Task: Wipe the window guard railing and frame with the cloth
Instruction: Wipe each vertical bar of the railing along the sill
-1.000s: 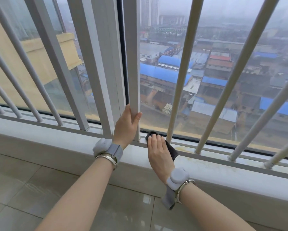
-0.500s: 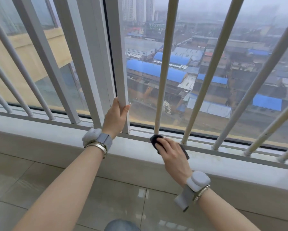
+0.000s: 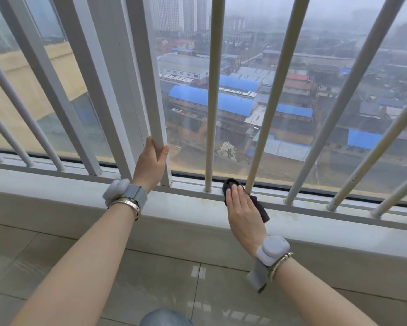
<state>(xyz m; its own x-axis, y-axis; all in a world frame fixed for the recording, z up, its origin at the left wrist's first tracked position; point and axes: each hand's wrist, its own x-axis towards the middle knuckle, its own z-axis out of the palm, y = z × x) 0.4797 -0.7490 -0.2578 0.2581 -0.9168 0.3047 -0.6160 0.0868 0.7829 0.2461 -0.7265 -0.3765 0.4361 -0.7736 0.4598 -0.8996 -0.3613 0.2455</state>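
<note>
The left hand point(image 3: 150, 164) gripped a post point(image 3: 148, 90), fingers curled round it; the right hand point(image 3: 241, 212) pressed a cloth point(image 3: 259, 207) onto the rail point(image 3: 188, 192), fingers straight and together, a bar point(image 3: 268, 114) just beside their tips.

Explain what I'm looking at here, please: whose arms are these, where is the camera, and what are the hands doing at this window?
There is no machine here: the arms are a person's, and the one camera sits on their head, looking forward and down, so you see what they see. The left hand grips a square white post of the window guard. The right hand lies flat, fingers straight, pressing a dark cloth onto the bottom rail, at the foot of a round bar. Each wrist wears a grey band and a metal bracelet. Below the rail runs a pale sill, then floor tiles. Through the glass lies a hazy town with blue roofs.
</note>
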